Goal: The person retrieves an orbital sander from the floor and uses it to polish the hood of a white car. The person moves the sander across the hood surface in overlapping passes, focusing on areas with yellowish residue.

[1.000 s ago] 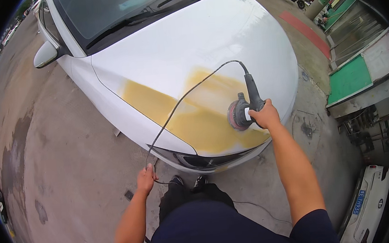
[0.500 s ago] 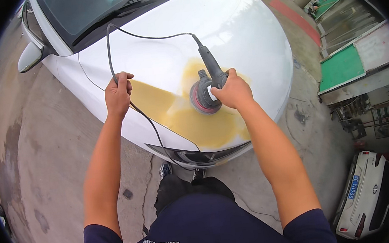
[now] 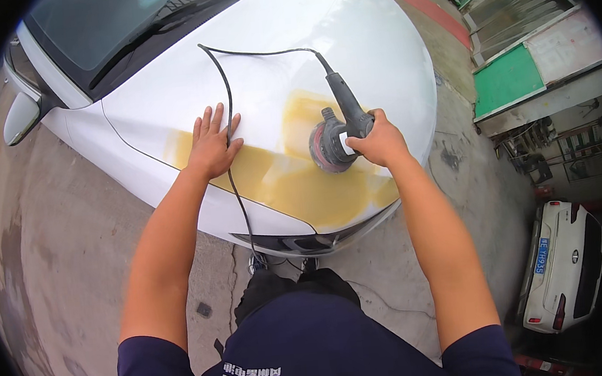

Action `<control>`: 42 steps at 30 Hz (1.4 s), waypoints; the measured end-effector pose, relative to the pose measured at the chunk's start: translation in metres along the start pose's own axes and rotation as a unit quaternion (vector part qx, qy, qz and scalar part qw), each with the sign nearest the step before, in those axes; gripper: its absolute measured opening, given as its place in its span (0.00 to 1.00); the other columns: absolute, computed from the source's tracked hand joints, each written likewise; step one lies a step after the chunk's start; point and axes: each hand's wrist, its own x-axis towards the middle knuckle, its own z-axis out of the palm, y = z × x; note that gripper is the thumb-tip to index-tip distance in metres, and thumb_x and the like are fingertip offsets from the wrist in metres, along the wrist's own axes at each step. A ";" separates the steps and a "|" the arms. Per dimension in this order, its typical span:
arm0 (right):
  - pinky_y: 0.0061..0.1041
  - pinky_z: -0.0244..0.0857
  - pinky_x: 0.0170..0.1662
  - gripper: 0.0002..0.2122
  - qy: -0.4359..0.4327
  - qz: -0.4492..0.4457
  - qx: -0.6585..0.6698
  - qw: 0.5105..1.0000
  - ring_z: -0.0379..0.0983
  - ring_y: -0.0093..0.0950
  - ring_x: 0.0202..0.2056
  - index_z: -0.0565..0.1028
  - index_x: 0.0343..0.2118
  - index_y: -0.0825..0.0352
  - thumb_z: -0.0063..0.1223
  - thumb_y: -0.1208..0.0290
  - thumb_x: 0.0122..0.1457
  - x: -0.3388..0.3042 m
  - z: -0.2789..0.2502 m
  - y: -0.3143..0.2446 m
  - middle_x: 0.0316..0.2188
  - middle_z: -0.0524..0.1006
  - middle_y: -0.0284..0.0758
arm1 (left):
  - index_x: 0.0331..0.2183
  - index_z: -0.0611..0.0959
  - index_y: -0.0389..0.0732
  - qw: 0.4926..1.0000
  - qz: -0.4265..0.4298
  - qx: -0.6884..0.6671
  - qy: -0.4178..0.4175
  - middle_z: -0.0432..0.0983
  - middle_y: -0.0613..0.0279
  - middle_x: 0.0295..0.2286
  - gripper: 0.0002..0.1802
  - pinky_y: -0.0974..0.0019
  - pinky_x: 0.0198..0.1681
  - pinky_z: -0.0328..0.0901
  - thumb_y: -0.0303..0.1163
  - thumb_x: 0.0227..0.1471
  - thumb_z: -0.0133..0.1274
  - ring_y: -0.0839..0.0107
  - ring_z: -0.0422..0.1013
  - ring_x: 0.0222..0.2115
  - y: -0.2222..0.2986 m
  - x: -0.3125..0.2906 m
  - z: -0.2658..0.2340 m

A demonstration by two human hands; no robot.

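Observation:
My right hand grips the head end of a dark electric sander, its round pad against the white car hood. Yellowish filler or putty covers the hood's front corner around the pad, with pale patches in it. From the sander's handle a black power cord loops over the hood and drops past the headlight. Fingers spread, my left hand lies flat on the hood at the filler's left part. The cord runs by its thumb and fingers without being gripped.
The windshield and side mirror are at the far left. My feet stand close to the front bumper. Cord also lies on the concrete floor. At right are a green-and-white panel, a metal rack and another white car.
My left hand has let go of the cord and come down flat on the hood. The sander in my right hand sits slightly farther right. The whole view has shifted a little.

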 end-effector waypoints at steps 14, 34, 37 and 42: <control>0.40 0.76 0.48 0.42 0.039 0.003 -0.026 0.999 0.81 0.43 0.47 0.62 0.63 0.72 0.67 0.49 0.52 -0.020 0.016 -0.005 0.46 0.80 0.48 | 0.74 0.54 0.61 0.999 0.021 -0.032 0.034 0.36 0.53 0.75 0.37 0.48 0.74 0.22 0.50 0.69 0.40 0.51 0.28 0.75 -0.011 0.003 0.018; 0.36 0.75 0.52 0.44 -0.038 -0.057 -0.022 0.997 0.81 0.43 0.49 0.58 0.66 0.73 0.67 0.55 0.52 -0.017 0.004 -0.013 0.47 0.82 0.49 | 0.75 0.48 0.56 0.999 0.003 -0.022 0.036 0.40 0.58 0.75 0.40 0.50 0.75 0.24 0.52 0.69 0.40 0.55 0.30 0.75 -0.015 0.010 0.024; 0.36 0.74 0.53 0.44 -0.033 -0.031 -0.023 0.999 0.81 0.43 0.49 0.58 0.66 0.73 0.68 0.55 0.51 -0.018 0.005 0.015 0.48 0.82 0.49 | 0.75 0.48 0.56 1.000 -0.007 -0.002 0.022 0.39 0.58 0.75 0.41 0.50 0.75 0.24 0.53 0.69 0.40 0.55 0.30 0.75 -0.014 0.011 0.024; 0.37 0.74 0.52 0.45 -0.018 0.003 -0.002 1.000 0.81 0.44 0.48 0.59 0.65 0.73 0.69 0.54 0.50 -0.015 0.012 0.070 0.47 0.82 0.51 | 0.75 0.50 0.54 1.000 -0.007 0.021 0.021 0.35 0.59 0.75 0.40 0.50 0.75 0.24 0.54 0.68 0.38 0.55 0.28 0.75 -0.014 0.011 0.026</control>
